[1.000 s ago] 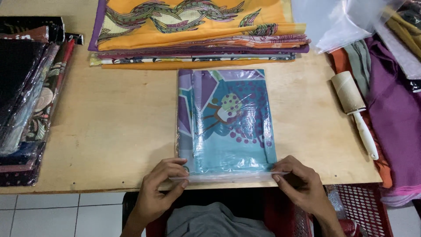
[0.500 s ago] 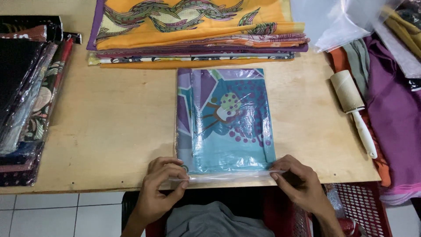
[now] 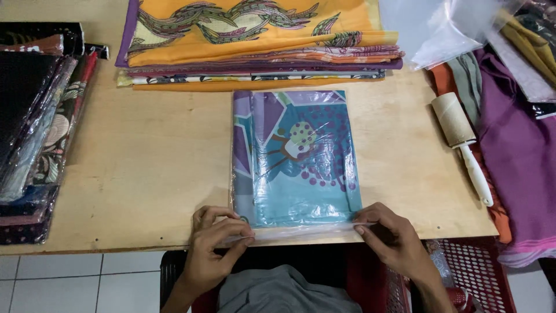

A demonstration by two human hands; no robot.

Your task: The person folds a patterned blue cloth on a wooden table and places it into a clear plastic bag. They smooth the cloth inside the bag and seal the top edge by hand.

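Observation:
A folded teal and purple patterned cloth in a clear plastic bag (image 3: 295, 156) lies in the middle of the wooden table (image 3: 145, 168), its open end at the near edge. My left hand (image 3: 217, 237) pinches the bag's flap at the near left corner. My right hand (image 3: 388, 235) pinches the same flap at the near right corner. The clear flap (image 3: 301, 232) stretches flat between the two hands along the table's front edge.
A stack of folded orange and purple cloths (image 3: 255, 43) lies behind the bag. Bagged dark cloths (image 3: 35, 127) are piled at the left. A lint roller (image 3: 463, 142), loose purple cloth (image 3: 515, 150) and clear bags (image 3: 440, 26) lie at the right. A red basket (image 3: 480, 272) stands below.
Both hands have stayed at the bag's near corners, with small finger shifts along the flap. The bag has not moved.

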